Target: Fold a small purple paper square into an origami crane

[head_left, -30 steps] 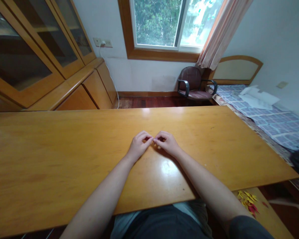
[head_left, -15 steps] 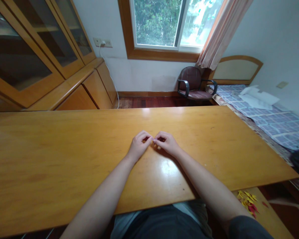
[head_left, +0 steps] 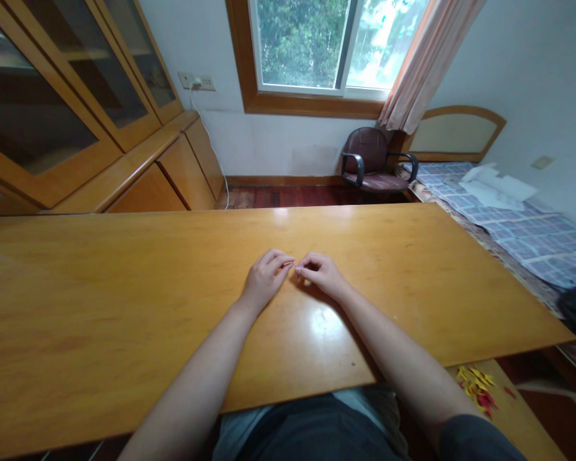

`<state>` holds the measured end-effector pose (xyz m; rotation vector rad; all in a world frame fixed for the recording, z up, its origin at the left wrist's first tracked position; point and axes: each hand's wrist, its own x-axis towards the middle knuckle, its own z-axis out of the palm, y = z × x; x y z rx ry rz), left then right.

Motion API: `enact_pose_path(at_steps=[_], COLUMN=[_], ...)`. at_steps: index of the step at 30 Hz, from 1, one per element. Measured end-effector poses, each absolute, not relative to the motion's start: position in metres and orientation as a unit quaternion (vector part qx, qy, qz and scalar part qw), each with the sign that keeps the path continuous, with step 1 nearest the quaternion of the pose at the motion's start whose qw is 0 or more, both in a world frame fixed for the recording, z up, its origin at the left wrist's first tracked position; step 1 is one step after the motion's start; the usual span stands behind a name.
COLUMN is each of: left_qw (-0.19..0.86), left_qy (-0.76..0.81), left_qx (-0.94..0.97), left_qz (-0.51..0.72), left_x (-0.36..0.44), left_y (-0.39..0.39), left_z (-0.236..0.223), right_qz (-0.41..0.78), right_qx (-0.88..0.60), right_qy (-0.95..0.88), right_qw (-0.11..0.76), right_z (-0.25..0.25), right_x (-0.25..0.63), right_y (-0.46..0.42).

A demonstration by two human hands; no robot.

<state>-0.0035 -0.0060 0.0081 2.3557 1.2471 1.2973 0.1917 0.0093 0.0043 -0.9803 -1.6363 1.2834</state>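
My left hand point(head_left: 264, 278) & right hand point(head_left: 322, 275) rest mid-table point(head_left: 100, 307), fingertips meeting, both pinched narrow on a tiny scrap point(head_left: 294, 266), too small to ID. Paper bits point(head_left: 475, 384) lie below the table's right corner.

Two hands point(head_left: 294, 276) fingertip to fingertip on table point(head_left: 125, 288)

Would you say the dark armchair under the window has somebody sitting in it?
No, the armchair by the window shows a bare seat with nobody in it.
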Motion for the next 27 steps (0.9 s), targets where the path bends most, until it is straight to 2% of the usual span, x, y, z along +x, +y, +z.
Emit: enact_pose_path(at_steps=[7, 14, 17, 23, 27], left_qw=[0.017, 0.016, 0.056, 0.202, 0.245], left_qy=[0.419, 0.409, 0.411, 0.425, 0.440], left_qx=[0.824, 0.829, 0.813, 0.742, 0.715], left_qz=[0.382, 0.381, 0.409, 0.477, 0.484], left_x=[-0.010, -0.011, -0.008, 0.001, 0.003], left_y=[-0.007, -0.006, -0.006, -0.007, -0.007], left_z=[0.011, 0.011, 0.010, 0.011, 0.011], right_qz=[0.527, 0.504, 0.479, 0.398, 0.369], right_qx=[-0.392, -0.390, -0.391, -0.391, -0.393], right_qy=[-0.640, -0.660, -0.674, -0.714, -0.725], right_qw=[0.399, 0.399, 0.403, 0.422, 0.429], right_z=[0.004, 0.003, 0.005, 0.006, 0.006], right_x=[0.192, 0.193, 0.192, 0.192, 0.191], right_y=[0.008, 0.009, 0.008, 0.007, 0.007])
